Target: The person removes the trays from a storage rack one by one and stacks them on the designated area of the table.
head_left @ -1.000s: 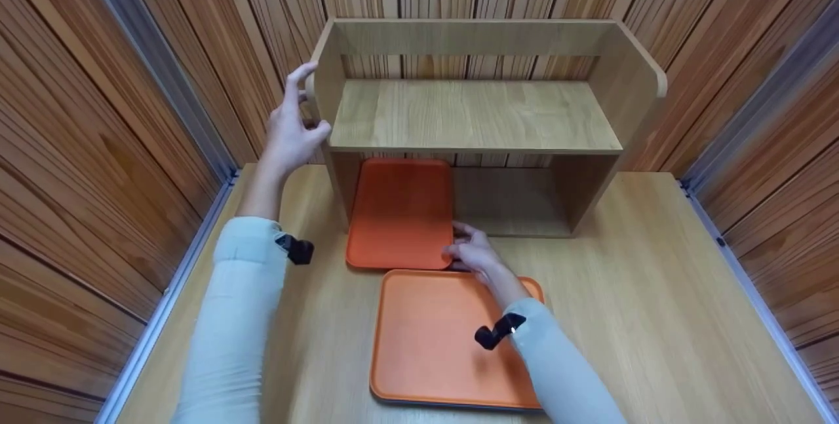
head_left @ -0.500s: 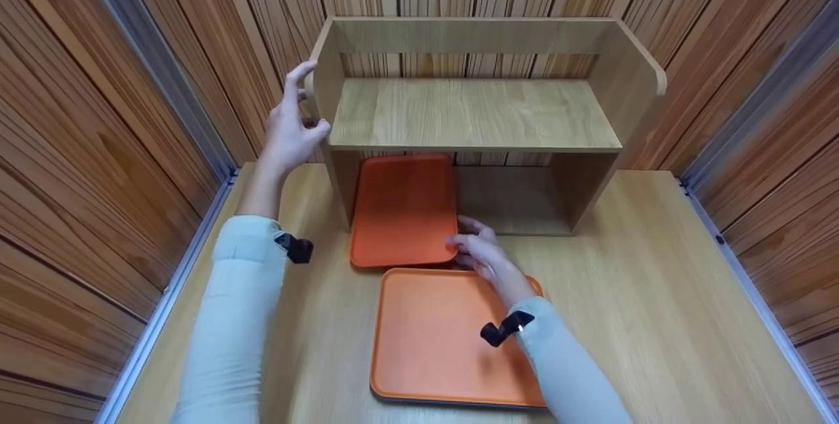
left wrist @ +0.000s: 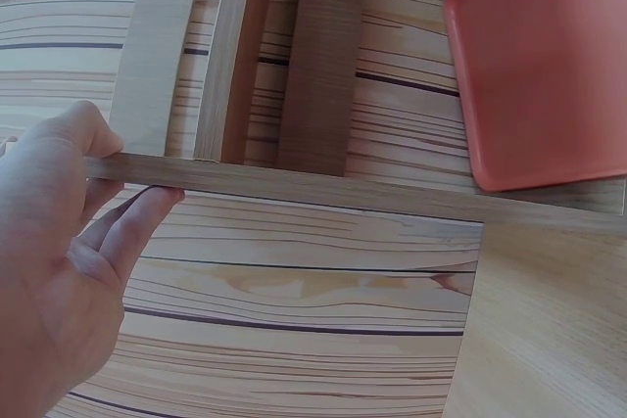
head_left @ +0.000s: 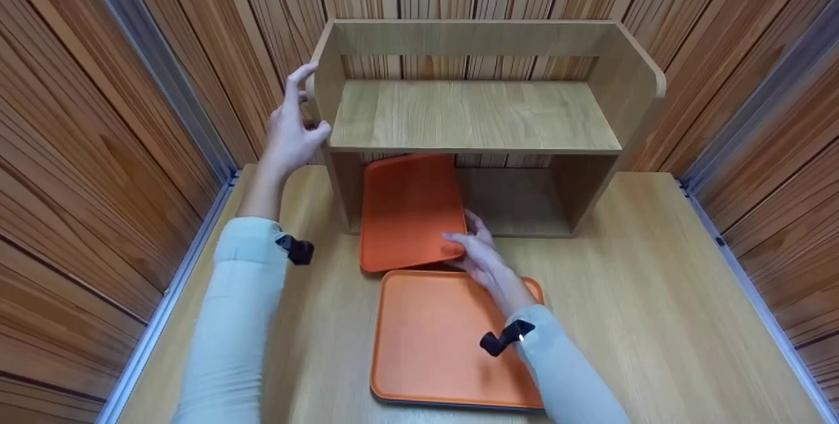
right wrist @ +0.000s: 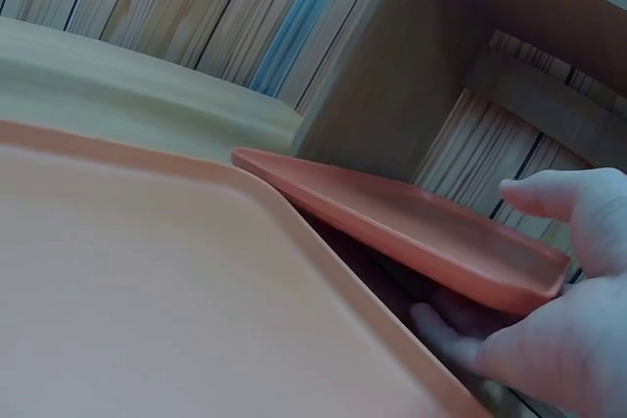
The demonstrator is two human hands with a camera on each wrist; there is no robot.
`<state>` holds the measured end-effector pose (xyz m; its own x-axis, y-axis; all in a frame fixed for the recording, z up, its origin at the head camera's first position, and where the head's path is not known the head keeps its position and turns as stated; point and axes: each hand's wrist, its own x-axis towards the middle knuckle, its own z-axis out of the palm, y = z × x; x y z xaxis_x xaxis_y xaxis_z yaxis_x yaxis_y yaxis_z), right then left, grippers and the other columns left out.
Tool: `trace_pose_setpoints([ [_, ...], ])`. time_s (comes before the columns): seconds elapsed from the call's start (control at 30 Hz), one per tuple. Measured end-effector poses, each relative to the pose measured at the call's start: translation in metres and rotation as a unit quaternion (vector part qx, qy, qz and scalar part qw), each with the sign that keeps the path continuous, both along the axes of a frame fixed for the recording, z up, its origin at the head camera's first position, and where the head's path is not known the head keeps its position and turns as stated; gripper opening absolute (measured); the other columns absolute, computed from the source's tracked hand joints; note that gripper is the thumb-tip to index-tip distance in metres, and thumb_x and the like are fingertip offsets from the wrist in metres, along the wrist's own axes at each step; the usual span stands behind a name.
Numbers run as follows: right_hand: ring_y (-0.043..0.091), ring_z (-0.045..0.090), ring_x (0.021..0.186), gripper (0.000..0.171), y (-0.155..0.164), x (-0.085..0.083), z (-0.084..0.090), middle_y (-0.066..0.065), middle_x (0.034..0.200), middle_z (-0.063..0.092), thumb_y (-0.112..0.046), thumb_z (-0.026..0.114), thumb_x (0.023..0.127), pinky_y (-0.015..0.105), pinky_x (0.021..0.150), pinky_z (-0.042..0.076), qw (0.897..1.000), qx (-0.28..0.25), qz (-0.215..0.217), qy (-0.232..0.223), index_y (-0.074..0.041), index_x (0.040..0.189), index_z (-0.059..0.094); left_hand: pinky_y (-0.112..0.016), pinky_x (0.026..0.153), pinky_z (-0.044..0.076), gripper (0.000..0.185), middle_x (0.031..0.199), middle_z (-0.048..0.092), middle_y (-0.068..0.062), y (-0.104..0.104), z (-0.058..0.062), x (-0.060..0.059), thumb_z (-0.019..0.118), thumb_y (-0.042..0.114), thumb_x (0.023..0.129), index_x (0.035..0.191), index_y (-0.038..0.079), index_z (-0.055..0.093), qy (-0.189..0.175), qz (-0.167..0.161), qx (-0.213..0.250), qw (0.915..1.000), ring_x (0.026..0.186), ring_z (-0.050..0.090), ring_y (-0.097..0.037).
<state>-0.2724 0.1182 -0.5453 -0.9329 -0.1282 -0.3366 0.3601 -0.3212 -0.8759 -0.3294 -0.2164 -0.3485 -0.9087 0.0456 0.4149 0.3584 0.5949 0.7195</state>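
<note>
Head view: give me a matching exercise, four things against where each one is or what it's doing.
1 left hand
2 right hand
3 smaller orange tray
4 larger orange tray

a flat on the table, nearest the camera
b gripping the wooden shelf's left side panel
c holding a tray's near right corner
d partly under the shelf, near edge lifted

Pairs: 1-b, 2-c, 3-d, 4-a

smaller orange tray (head_left: pixel 409 208) far end hidden under shelf (head_left: pixel 473 116)

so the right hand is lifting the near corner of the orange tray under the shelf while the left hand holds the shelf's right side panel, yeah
Not quite: the left hand holds the shelf's left side panel, not the right one, as the head view shows. The rest stands: the right hand grips the near corner of the orange tray under the shelf, lifted.
</note>
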Motion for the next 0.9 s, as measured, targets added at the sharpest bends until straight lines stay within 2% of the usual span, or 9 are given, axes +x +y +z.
trace_pose_setpoints([
  [0.1, 0.041, 0.05, 0.142, 0.097, -0.004, 0.003, 0.0, 0.022, 0.186, 0.012, 0.006, 0.062, 0.106, 0.082, 0.128, 0.038, 0.999, -0.027, -0.015, 0.013, -0.025, 0.181, 0.01, -0.021, 0.066, 0.053, 0.088, 0.167, 0.054, -0.025, 0.0, 0.0, 0.001, 0.062, -0.001, 0.104, 0.174, 0.039, 0.026, -0.006, 0.0, 0.003, 1.0, 0.076, 0.06, -0.017],
  [0.2, 0.036, 0.057, 0.13, 0.099, -0.008, 0.009, 0.002, 0.022, 0.187, 0.001, 0.008, 0.061, 0.107, 0.082, 0.126, 0.039, 0.998, -0.043, -0.028, 0.032, -0.027, 0.182, 0.008, -0.023, 0.069, 0.055, 0.089, 0.169, 0.051, -0.026, 0.0, 0.0, 0.001, 0.062, -0.001, 0.104, 0.174, 0.039, 0.026, -0.011, -0.001, 0.008, 0.9999, 0.087, 0.067, -0.027],
  [0.27, 0.028, 0.063, 0.115, 0.098, -0.012, 0.012, 0.003, 0.024, 0.184, 0.003, 0.009, 0.06, 0.107, 0.08, 0.125, 0.043, 0.997, -0.049, -0.036, 0.045, -0.028, 0.182, 0.009, -0.024, 0.07, 0.056, 0.089, 0.17, 0.05, -0.026, 0.001, 0.001, 0.002, 0.061, -0.001, 0.104, 0.174, 0.04, 0.025, -0.011, -0.001, 0.01, 0.9999, 0.094, 0.069, -0.031],
  [0.4, 0.016, 0.068, 0.092, 0.094, -0.019, 0.018, 0.005, 0.025, 0.17, 0.026, 0.008, 0.06, 0.109, 0.067, 0.115, 0.058, 0.995, -0.052, -0.059, 0.069, -0.027, 0.181, 0.012, -0.024, 0.07, 0.056, 0.089, 0.171, 0.049, -0.026, 0.0, 0.001, 0.002, 0.061, -0.002, 0.104, 0.174, 0.04, 0.026, -0.01, -0.003, 0.011, 0.9999, 0.097, 0.071, -0.035],
  [0.5, 0.012, 0.067, 0.092, 0.09, -0.023, 0.02, 0.006, 0.021, 0.162, 0.034, 0.006, 0.059, 0.11, 0.052, 0.099, 0.066, 0.991, -0.073, -0.084, 0.077, -0.027, 0.181, 0.014, -0.024, 0.07, 0.057, 0.089, 0.17, 0.05, -0.026, 0.0, 0.0, 0.001, 0.061, -0.002, 0.104, 0.174, 0.04, 0.025, -0.011, -0.002, 0.009, 0.9999, 0.096, 0.071, -0.033],
  [0.63, 0.011, 0.066, 0.097, 0.086, -0.027, 0.023, 0.009, 0.015, 0.165, 0.035, 0.006, 0.057, 0.111, 0.037, 0.083, 0.068, 0.984, -0.106, -0.117, 0.086, -0.024, 0.18, 0.016, -0.028, 0.074, 0.058, 0.089, 0.17, 0.05, -0.026, 0.001, 0.0, 0.001, 0.061, -0.001, 0.105, 0.175, 0.04, 0.025, -0.014, 0.0, 0.009, 0.9999, 0.099, 0.071, -0.034],
  [0.77, 0.016, 0.066, 0.107, 0.08, -0.029, 0.026, 0.014, 0.015, 0.169, 0.037, 0.006, 0.058, 0.11, 0.032, 0.081, 0.068, 0.979, -0.112, -0.144, 0.095, -0.02, 0.177, 0.023, -0.03, 0.078, 0.06, 0.089, 0.169, 0.051, -0.025, 0.002, 0.0, 0.002, 0.061, -0.001, 0.105, 0.175, 0.041, 0.025, -0.016, -0.001, 0.011, 0.9998, 0.099, 0.072, -0.034],
  [0.9, 0.018, 0.066, 0.111, 0.074, -0.029, 0.027, 0.017, 0.015, 0.161, 0.045, 0.008, 0.057, 0.109, 0.031, 0.08, 0.069, 0.975, -0.112, -0.167, 0.098, -0.017, 0.173, 0.029, -0.021, 0.067, 0.053, 0.089, 0.168, 0.052, -0.026, 0.0, 0.001, 0.001, 0.061, -0.003, 0.103, 0.175, 0.038, 0.026, -0.005, -0.007, 0.011, 0.9999, 0.078, 0.063, -0.018],
])
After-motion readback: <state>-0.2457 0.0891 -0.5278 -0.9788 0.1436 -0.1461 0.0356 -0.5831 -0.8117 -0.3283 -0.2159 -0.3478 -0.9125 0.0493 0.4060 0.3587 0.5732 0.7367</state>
